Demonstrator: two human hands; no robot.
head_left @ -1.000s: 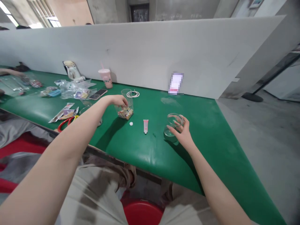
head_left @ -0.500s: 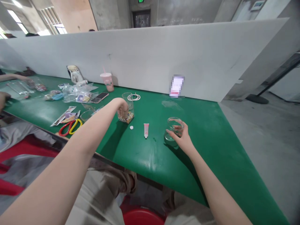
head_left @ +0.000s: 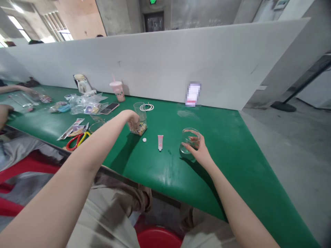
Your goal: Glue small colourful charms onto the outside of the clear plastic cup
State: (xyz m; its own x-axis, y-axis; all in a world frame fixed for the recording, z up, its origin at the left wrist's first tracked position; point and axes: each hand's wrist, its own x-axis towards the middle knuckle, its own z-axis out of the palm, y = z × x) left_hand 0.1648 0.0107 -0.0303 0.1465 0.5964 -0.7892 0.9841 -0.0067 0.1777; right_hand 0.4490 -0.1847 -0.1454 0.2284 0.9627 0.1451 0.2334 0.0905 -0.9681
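Observation:
My left hand point(head_left: 133, 120) reaches down over a small clear box point(head_left: 142, 133) of colourful small pieces that I cannot name. Its fingers are drawn together and bent, their tips down among the pieces, so whatever they pinch is hidden. Around a clear glass cup point(head_left: 186, 141) my right hand point(head_left: 200, 148) is closed, with the thumb on the near side and the fingers behind. The cup appears upright and has nothing visible inside. Between the hands lie a pink and white tube point(head_left: 160, 142) and a small white cap point(head_left: 144, 140).
Behind the box are a clear cup point(head_left: 139, 106) and a coiled white cord point(head_left: 148, 107). Leftward lie scissors point(head_left: 74, 142), packets, plastic bags point(head_left: 88, 102), a phone point(head_left: 110, 108) and a pink drink cup point(head_left: 118, 92). A blurred-out screen point(head_left: 193, 93) leans on the white partition point(head_left: 155, 65). Another person's hand point(head_left: 5, 112) is at far left.
The view has shifted slightly. My left hand stays over the box with its fingers a little lower, and my right hand keeps its hold on the glass cup.

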